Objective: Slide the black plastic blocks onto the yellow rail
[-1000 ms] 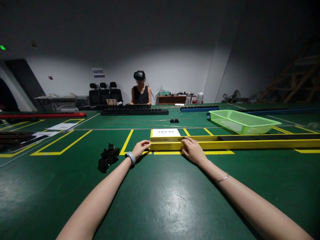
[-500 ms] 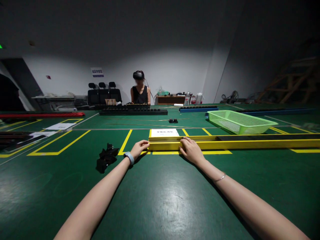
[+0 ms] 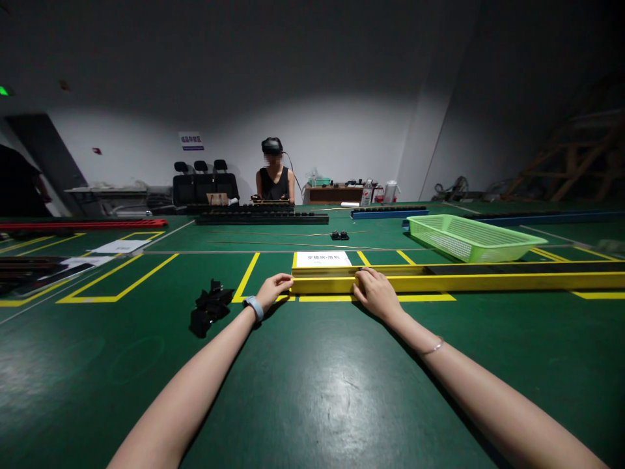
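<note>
A long yellow rail (image 3: pixel 469 282) with a dark channel inside lies across the green table (image 3: pixel 312 378) and runs off to the right. My left hand (image 3: pixel 274 290) is at its left end, thumb and fingers pinched together against the tip; whether a small part sits between them is hidden. Farther right, my right hand (image 3: pixel 377 291) grips the rail's near wall, its fingers curled over the top edge. Left of my left wrist lies a small heap of black parts (image 3: pixel 211 307). Behind the rail is a white paper label (image 3: pixel 323 259) with printed characters.
A green plastic basket (image 3: pixel 473 238) stands behind the rail at right. Two small black pieces (image 3: pixel 339 235) and thin rods lie mid-table. Black rails (image 3: pixel 261 218), a blue rail (image 3: pixel 389 213) and red rails (image 3: pixel 83 224) lie farther back. A person in a headset (image 3: pixel 274 176) sits opposite.
Both hands keep their places on the rail. The whole view has shifted very slightly; nothing else visibly differs.
</note>
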`<state>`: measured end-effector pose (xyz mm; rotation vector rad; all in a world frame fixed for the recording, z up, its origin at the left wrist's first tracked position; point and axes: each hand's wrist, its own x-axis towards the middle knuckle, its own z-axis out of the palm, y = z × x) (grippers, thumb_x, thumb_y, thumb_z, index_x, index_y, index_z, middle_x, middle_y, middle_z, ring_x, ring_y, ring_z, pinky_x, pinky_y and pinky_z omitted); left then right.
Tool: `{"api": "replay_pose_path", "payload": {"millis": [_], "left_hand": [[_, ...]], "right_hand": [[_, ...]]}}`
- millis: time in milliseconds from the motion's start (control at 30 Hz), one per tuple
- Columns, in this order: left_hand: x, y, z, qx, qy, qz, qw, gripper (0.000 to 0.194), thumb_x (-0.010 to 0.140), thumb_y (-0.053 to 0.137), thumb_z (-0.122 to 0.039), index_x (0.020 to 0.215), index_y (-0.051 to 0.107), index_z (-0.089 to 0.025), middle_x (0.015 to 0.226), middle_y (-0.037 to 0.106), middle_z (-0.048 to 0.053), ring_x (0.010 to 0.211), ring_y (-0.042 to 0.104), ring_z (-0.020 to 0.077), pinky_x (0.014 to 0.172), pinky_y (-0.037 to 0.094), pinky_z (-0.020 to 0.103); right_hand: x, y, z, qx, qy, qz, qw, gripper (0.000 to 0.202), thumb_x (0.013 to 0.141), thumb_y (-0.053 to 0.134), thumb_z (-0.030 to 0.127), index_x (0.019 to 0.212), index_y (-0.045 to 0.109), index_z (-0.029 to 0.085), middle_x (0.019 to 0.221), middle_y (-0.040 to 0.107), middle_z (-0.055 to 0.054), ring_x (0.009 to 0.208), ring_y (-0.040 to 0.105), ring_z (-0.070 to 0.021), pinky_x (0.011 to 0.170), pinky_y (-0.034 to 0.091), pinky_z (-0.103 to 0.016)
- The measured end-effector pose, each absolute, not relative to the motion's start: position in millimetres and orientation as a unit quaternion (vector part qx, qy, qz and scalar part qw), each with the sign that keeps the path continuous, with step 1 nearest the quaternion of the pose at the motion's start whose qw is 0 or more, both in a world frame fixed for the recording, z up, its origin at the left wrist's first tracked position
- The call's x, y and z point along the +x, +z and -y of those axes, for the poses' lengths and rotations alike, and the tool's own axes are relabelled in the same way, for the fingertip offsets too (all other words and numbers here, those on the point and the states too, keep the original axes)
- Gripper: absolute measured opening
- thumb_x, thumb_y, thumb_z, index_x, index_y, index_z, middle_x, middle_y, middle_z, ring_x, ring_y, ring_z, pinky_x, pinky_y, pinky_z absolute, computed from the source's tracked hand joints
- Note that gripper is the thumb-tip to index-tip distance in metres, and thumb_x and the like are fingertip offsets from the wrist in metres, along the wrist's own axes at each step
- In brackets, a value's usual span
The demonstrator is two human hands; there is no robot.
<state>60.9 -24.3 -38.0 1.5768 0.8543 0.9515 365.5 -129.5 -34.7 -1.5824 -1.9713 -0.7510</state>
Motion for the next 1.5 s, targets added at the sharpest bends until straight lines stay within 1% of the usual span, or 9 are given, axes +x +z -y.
{"api": "replay_pose_path", "payload": {"millis": [167,400,600,733,867,1067,1500], "left_hand": [[60.7,-39.6,23.3,0.661,0.4,-0.358,0.524,0.039,0.066,0.07,-0.042,0.094,0.065,-0.015,0.092,0.066,0.008,0.083,0.06,0.018,0.073,0.047,0.03],[60.6,-40.5,22.8,0.66,0.397,-0.359,0.528,0.042,0.065,0.07,-0.045,0.094,0.065,-0.015,0.09,0.066,0.008,0.083,0.061,0.0186,0.071,0.047,0.029],[60.8,-42.4,21.3,0.662,0.406,-0.35,0.524,0.04,0.066,0.07,-0.044,0.094,0.065,-0.015,0.089,0.066,0.007,0.082,0.061,0.0174,0.073,0.047,0.029],[60.6,-42.1,22.0,0.662,0.4,-0.35,0.529,0.038,0.068,0.069,-0.043,0.094,0.065,-0.015,0.089,0.065,0.007,0.082,0.06,0.0173,0.07,0.047,0.028],[59.8,-41.8,22.3,0.666,0.402,-0.35,0.522,0.04,0.068,0.069,-0.044,0.094,0.065,-0.015,0.089,0.065,0.008,0.082,0.06,0.0173,0.07,0.046,0.028],[59.8,-41.5,22.3,0.666,0.406,-0.351,0.518,0.041,0.066,0.07,-0.045,0.095,0.066,-0.015,0.092,0.066,0.009,0.085,0.06,0.0182,0.074,0.047,0.029],[60.9,-40.2,24.6,0.648,0.389,-0.362,0.546,0.044,0.065,0.07,-0.046,0.096,0.063,-0.015,0.09,0.065,0.008,0.083,0.061,0.0186,0.065,0.047,0.026]], "right_hand": [[369.2,-36.4,128.4,-0.601,-0.281,0.704,0.251,0.025,0.087,0.041,0.028,0.104,0.055,0.017,0.105,0.061,-0.011,0.105,0.05,-0.0241,0.088,0.036,-0.036],[378.3,-38.6,126.3,-0.606,-0.277,0.702,0.253,0.023,0.084,0.043,0.025,0.101,0.057,0.018,0.104,0.062,-0.01,0.106,0.049,-0.0239,0.087,0.036,-0.035],[386.2,-38.9,126.3,-0.613,-0.279,0.692,0.261,0.022,0.085,0.04,0.023,0.097,0.057,0.018,0.101,0.062,-0.009,0.103,0.049,-0.0233,0.086,0.036,-0.034],[391.7,-38.4,126.8,-0.618,-0.285,0.685,0.261,0.022,0.085,0.038,0.021,0.096,0.056,0.018,0.099,0.062,-0.009,0.1,0.05,-0.023,0.084,0.037,-0.034],[394.9,-37.6,127.6,-0.619,-0.295,0.677,0.269,0.021,0.085,0.038,0.021,0.095,0.057,0.018,0.097,0.062,-0.009,0.097,0.05,-0.0229,0.082,0.037,-0.034],[397.9,-36.0,128.7,-0.624,-0.295,0.673,0.266,0.021,0.086,0.037,0.022,0.091,0.057,0.019,0.094,0.062,-0.008,0.096,0.049,-0.0225,0.08,0.037,-0.033],[393.4,-31.6,130.9,-0.63,-0.297,0.661,0.28,0.025,0.089,0.037,0.028,0.087,0.06,0.018,0.088,0.063,-0.009,0.093,0.05,-0.0215,0.079,0.035,-0.032]]}}
